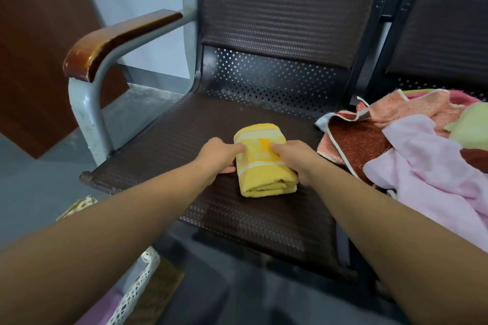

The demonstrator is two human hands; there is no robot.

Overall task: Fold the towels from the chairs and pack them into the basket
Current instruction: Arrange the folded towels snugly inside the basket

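A folded yellow towel (264, 163) with pale stripes lies in the middle of the dark perforated chair seat (190, 140). My left hand (220, 157) grips its left side, fingers on top and thumb at the edge. My right hand (295, 157) grips its right side, fingers laid over the top. A heap of unfolded towels covers the neighbouring seat to the right: a rust-red one (353, 142), a pink one (433, 166), a peach one (412, 105) and a pale green one (470, 124). The white woven basket (137, 287) stands on the floor at lower left, mostly hidden by my left forearm.
A wooden-topped metal armrest (113, 37) rises left of the seat. The chair back (287, 16) stands behind the towel. A brown panel (39, 47) leans at far left over grey floor (31, 179).
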